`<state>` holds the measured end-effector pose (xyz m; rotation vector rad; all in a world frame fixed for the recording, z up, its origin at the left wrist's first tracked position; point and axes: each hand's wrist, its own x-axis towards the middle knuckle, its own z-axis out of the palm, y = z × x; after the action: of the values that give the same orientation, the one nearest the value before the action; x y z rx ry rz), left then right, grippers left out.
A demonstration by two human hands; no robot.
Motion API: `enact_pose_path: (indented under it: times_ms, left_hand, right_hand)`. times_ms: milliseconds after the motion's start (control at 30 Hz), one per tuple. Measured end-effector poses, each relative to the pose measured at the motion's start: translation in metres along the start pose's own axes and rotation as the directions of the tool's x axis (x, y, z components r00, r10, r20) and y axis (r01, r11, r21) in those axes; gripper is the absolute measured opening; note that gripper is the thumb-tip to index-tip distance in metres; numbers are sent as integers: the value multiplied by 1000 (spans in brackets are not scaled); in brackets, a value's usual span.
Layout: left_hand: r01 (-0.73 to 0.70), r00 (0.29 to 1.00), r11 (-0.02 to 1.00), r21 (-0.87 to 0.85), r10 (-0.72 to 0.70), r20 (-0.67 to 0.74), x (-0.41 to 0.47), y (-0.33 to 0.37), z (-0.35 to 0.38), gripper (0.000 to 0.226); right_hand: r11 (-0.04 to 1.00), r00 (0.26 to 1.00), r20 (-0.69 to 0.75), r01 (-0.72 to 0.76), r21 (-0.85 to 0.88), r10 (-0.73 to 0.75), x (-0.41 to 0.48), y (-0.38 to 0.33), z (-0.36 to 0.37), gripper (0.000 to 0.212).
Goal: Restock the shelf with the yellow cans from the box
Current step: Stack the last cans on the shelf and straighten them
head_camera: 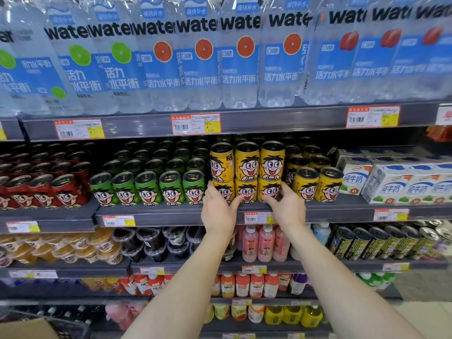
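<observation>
Yellow cans with a cartoon face stand on the grey middle shelf (171, 215). Three of them form a bottom row (247, 192) at the shelf's front, and three more are stacked on top (247, 162). My left hand (216, 206) grips the left end of the bottom row and my right hand (285, 204) grips the right end, fingers curled round the outer cans. Two more yellow cans (318, 184) stand to the right. A corner of the cardboard box (27, 330) shows at the bottom left.
Green cans (149, 189) stand directly left of the yellow ones, red cans (49, 189) further left. Milk cartons (391, 179) sit at the right. Large water bottles (200, 57) fill the shelf above. Cups and bottles line the shelves below.
</observation>
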<state>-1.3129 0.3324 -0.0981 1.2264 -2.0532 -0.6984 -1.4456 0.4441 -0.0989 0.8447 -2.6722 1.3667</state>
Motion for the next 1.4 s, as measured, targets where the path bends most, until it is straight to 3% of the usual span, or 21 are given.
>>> enact_pose_path:
  times_ms: [167, 333, 400, 467, 600, 900, 1167, 1300, 1400]
  left_hand:
    - [-61, 997, 995, -75, 57, -50, 0, 4, -12, 107]
    - [-73, 995, 934, -349, 43, -92, 17, 20, -33, 89]
    - [-55, 995, 921, -386, 18, -99, 25, 27, -40, 89]
    - [-41, 999, 921, -388, 27, -43, 31, 30, -46, 87]
    - [-39, 998, 942, -334, 56, 41, 42, 22, -49, 58]
    - [-48, 998, 930, -363, 63, 29, 40, 25, -56, 73]
    - [-84, 993, 954, -287, 104, 57, 41, 23, -59, 74]
    - [-205, 976, 976, -80, 210, 62, 35, 19, -61, 63]
    - [-253, 967, 962, 99, 250, 47, 26, 20, -65, 72]
  right_hand:
    - [999, 999, 54, -1, 45, -1, 4, -1, -6, 68]
    - [990, 997, -75, 27, 138, -16, 11, -23, -24, 87]
    - [980, 998, -53, 46, 195, -36, 17, -33, -34, 89]
    - [967, 999, -2, 50, 249, -51, 24, -37, -39, 86]
    - [946, 996, 60, 39, 321, -61, 30, -33, -41, 69]
    - [928, 995, 80, 29, 372, -63, 27, -33, -43, 67]
    - [941, 994, 106, -25, 337, -12, 29, -37, -46, 69]
    - [963, 994, 109, -31, 269, 2, 28, -42, -49, 72]
    - [987, 997, 68, -38, 159, 28, 19, -49, -52, 75]
